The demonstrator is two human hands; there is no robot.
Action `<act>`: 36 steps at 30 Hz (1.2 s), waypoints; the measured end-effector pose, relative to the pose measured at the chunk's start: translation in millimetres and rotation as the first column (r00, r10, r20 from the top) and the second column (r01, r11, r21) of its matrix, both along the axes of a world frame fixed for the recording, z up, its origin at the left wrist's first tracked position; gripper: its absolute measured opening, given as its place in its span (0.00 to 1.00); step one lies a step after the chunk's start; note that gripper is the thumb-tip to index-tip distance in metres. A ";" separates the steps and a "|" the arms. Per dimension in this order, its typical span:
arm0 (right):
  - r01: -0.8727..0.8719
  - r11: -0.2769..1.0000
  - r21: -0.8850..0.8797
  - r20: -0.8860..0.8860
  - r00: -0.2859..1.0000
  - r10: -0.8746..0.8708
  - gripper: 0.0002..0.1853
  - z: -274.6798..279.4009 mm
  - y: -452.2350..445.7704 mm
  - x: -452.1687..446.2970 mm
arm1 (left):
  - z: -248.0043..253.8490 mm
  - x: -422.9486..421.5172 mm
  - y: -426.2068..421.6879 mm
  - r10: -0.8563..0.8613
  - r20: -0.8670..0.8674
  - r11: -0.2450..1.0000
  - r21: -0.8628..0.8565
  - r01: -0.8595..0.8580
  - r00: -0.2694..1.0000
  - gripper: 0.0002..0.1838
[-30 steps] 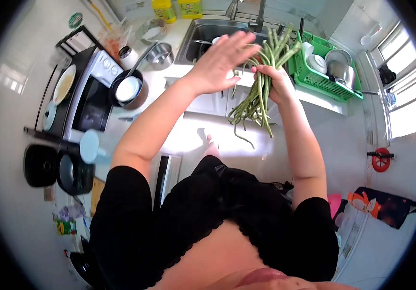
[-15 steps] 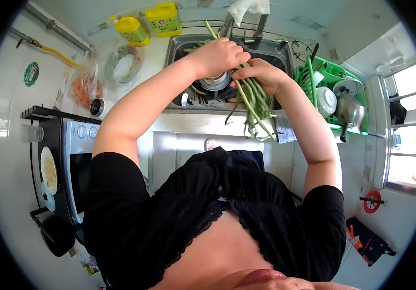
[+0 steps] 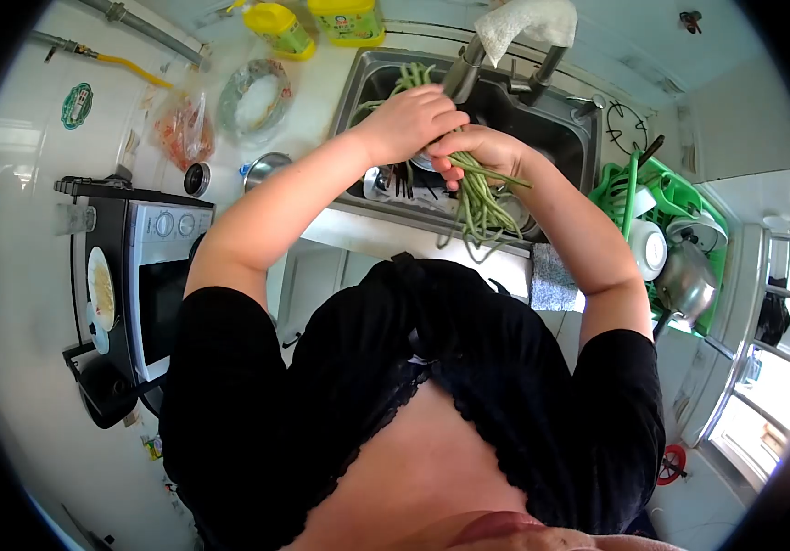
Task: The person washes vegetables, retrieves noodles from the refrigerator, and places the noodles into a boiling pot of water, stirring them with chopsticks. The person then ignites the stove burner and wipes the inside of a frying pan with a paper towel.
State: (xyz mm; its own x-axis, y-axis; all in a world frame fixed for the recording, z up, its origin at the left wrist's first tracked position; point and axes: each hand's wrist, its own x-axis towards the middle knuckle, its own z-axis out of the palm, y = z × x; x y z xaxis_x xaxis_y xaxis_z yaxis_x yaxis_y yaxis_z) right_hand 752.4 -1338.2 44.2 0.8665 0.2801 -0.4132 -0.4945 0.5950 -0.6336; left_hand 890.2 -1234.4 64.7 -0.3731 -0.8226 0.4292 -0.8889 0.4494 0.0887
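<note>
1. White walls enclose your counter, where a dark metal sink is set beneath a tap draped with a white cover.
2. Your left grip is closed, fingers folded over the upper part of a bundle of green beans; its thumb is hidden, so you cannot tell how hard it presses.
3. Your right grip is just beside the left one, curled around the middle of the bundle, closed only as far as that thickness allows, with fingertips showing along its left side.
4. You have the green beans above the sink: their far ends show past your left knuckles, and the longer, looser part hangs out below your right palm.
5. Their long axis slants from upper left, at the sink's far side, to lower right, toward your body. Near you the ends fan out; one strand strays right by your wrist, and thin tips drop across the sink's front rim.
6. On your right, a green rack holds a white bowl and a metal pot; a gray cloth hangs at the counter's front edge.
</note>
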 end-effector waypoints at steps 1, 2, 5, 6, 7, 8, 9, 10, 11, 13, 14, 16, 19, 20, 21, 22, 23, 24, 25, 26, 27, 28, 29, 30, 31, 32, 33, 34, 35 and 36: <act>-0.038 0.999 0.002 0.001 0.999 0.038 0.06 0.3 -1.8 -0.4 | -6.2 2.1 -0.7 0.002 -0.003 1.000 0.008 -0.002 1.000 0.13; -0.039 0.999 0.009 -0.002 0.999 0.039 0.06 -0.3 -3.2 -0.6 | -11.9 5.2 -1.3 0.022 -0.003 1.000 0.001 -0.022 1.000 0.12; -0.022 0.998 -0.061 0.032 0.999 0.024 0.12 1.1 -7.6 -5.1 | -21.0 12.1 -6.3 0.066 0.010 0.996 -0.054 -0.066 0.998 0.09; -0.025 0.998 -0.058 0.029 0.999 0.027 0.12 -0.7 -11.5 -6.3 | -21.4 12.8 -8.2 0.069 0.006 0.996 -0.051 -0.068 0.998 0.09; -0.047 0.997 -0.059 0.041 0.998 0.049 0.13 -2.3 -15.6 -8.3 | -20.3 13.0 -9.4 0.107 0.039 0.994 -0.035 -0.106 0.993 0.09; -0.070 0.996 -0.062 0.053 0.996 0.074 0.13 -3.8 -20.0 -9.9 | -20.1 13.9 -9.7 0.147 0.072 0.989 -0.022 -0.146 0.986 0.09; -0.079 0.990 -0.117 0.046 0.995 0.085 0.14 -8.3 -24.6 -11.4 | -22.0 17.4 -10.3 0.174 0.043 0.985 0.003 -0.174 0.984 0.10; -0.085 0.990 -0.113 0.044 0.995 0.091 0.14 -15.5 -30.6 -13.5 | -24.6 18.5 -9.4 0.180 0.042 0.984 0.007 -0.181 0.983 0.10; -0.094 0.989 -0.118 0.055 0.993 0.101 0.14 -23.7 -36.9 -15.2 | -27.9 18.7 -8.3 0.227 -0.024 0.972 0.069 -0.225 0.974 0.11; -0.092 0.987 -0.128 0.043 0.994 0.098 0.15 -25.1 -40.8 -16.1 | -32.5 17.4 -8.0 0.313 -0.137 0.938 0.202 -0.283 0.940 0.11; -0.092 0.988 -0.124 0.041 0.994 0.098 0.15 -26.0 -41.1 -15.1 | -33.6 17.3 -7.0 0.314 -0.138 0.937 0.206 -0.283 0.939 0.11; -0.073 0.981 -0.178 0.078 0.993 0.088 0.15 -26.7 -43.7 -12.6 | -31.1 16.6 -7.1 0.414 -0.212 0.879 0.346 -0.328 0.886 0.10; -0.003 0.961 -0.278 0.154 0.987 0.048 0.24 -20.5 -49.4 -15.3 | -36.5 30.1 -5.6 0.438 -0.210 0.857 0.391 -0.336 0.874 0.09; 0.030 0.940 -0.339 0.220 0.974 0.048 0.26 -25.9 -52.7 -15.8 | -38.6 34.3 -5.0 0.460 -0.172 0.834 0.422 -0.357 0.871 0.10; 0.031 0.941 -0.337 0.220 0.974 0.047 0.26 -31.0 -55.5 -14.7 | -38.5 36.4 -4.4 0.462 -0.156 0.831 0.420 -0.365 0.873 0.10; 0.020 0.913 -0.408 0.275 0.956 0.102 0.26 -35.7 -58.6 -12.9 | -37.7 37.7 -4.5 0.461 -0.156 0.831 0.422 -0.363 0.873 0.10; 0.016 0.879 -0.477 0.324 0.933 0.159 0.27 -39.1 -60.5 -11.1 | -37.0 38.6 -4.7 0.449 -0.132 0.838 0.405 -0.365 0.884 0.10; 0.017 0.880 -0.475 0.322 0.934 0.155 0.27 -40.4 -60.5 -8.8 | -36.7 38.6 -4.8 0.436 -0.108 0.846 0.387 -0.366 0.894 0.10; -0.025 0.869 -0.495 0.195 0.971 0.139 0.26 -39.1 -60.1 -5.6 | -35.9 38.3 -5.4 0.433 -0.111 0.847 0.389 -0.362 0.895 0.10; -0.070 0.858 -0.510 0.066 0.991 0.120 0.26 -37.4 -60.6 -1.8 | -35.2 38.1 -6.5 0.421 -0.109 0.862 0.358 -0.360 0.900 0.10; -0.146 0.816 -0.559 0.019 0.982 0.189 0.27 -34.9 -62.0 2.3 | -34.6 37.9 -7.2 0.410 -0.106 0.874 0.328 -0.358 0.906 0.11; -0.145 0.817 -0.558 0.018 0.982 0.187 0.27 -34.3 -59.8 3.4 | -32.5 37.3 -8.3 0.409 -0.107 0.875 0.329 -0.356 0.906 0.11; -0.122 0.853 -0.507 0.112 0.972 0.206 0.28 -33.8 -57.1 4.7 | -29.9 37.0 -9.7 0.396 -0.116 0.889 0.295 -0.350 0.911 0.10; -0.105 0.886 -0.451 0.205 0.954 0.218 0.30 -33.8 -53.9 5.7 | -29.7 37.0 -10.0 0.385 -0.125 0.902 0.261 -0.344 0.915 0.10; -0.064 0.931 -0.359 0.299 0.937 0.179 0.31 -29.2 -49.9 5.8 | -33.0 40.8 -11.6 0.385 -0.169 0.907 0.249 -0.339 0.907 0.09; -0.066 0.931 -0.360 0.298 0.937 0.182 0.31 -30.2 -51.1 5.3 | -34.9 44.1 -10.7 0.387 -0.170 0.907 0.248 -0.341 0.906 0.09; -0.002 0.911 -0.412 0.236 0.966 0.109 0.32 -34.4 -55.7 3.7 | -37.5 48.7 -9.2 0.391 -0.185 0.898 0.292 -0.330 0.902 0.08; 0.057 0.881 -0.469 0.179 0.983 0.032 0.32 -38.2 -61.3 2.4 | -40.6 53.2 -7.4 0.396 -0.200 0.888 0.332 -0.318 0.896 0.07; 0.122 0.801 -0.587 0.145 0.988 -0.044 0.33 -43.1 -66.3 1.0 | -49.4 55.5 -2.8 0.407 -0.252 0.886 0.343 -0.312 0.878 0.06; 0.165 0.759 -0.629 0.089 0.986 -0.141 0.33 -53.5 -75.0 -0.9 | -62.4 59.3 1.7 0.430 -0.246 0.869 0.373 -0.324 0.869 0.07</act>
